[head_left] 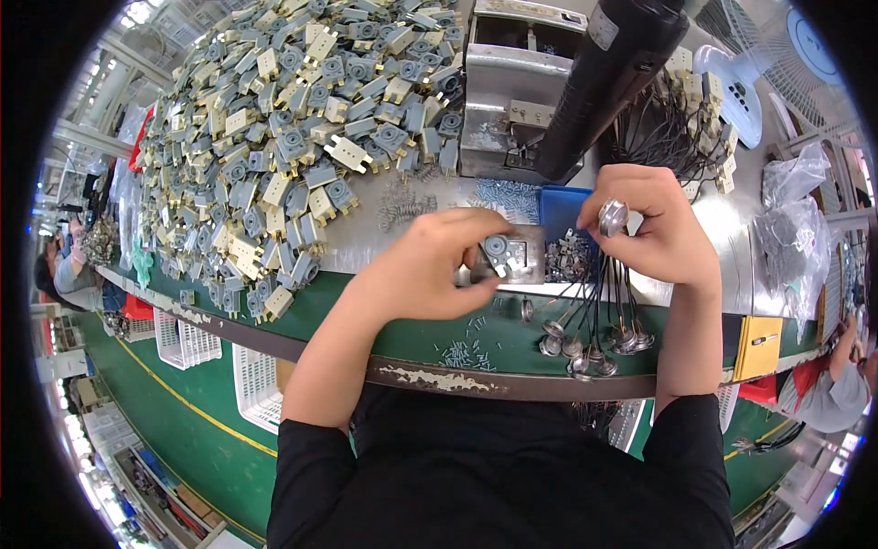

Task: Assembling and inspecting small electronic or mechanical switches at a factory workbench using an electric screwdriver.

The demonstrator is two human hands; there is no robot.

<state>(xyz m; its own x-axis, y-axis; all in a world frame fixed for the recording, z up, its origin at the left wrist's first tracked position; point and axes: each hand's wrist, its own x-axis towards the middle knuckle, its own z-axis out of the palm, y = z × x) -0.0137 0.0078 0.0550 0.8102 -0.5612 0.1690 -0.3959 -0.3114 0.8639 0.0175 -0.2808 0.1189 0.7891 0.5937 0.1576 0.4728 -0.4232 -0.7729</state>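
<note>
small grey plastic housing with round socket point(495, 249) on flat metal jig plate point(523, 254), centre | left hand point(437, 259) pinching it | right hand point(651, 224), 3 o'clock, clamped on round silver wired disc point(613, 217) | advice: seat housing square before inserting | grey-and-cream housing heap point(293, 128), 10 o'clock

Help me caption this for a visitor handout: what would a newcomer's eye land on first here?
First, the huge heap of grey and cream plastic parts covering the bench's far left. Next, the two hands at centre: the left hand presses a grey part onto a small metal fixture, while the right hand pinches a round metal disc. More wired discs dangle over the bench's near edge.
</note>
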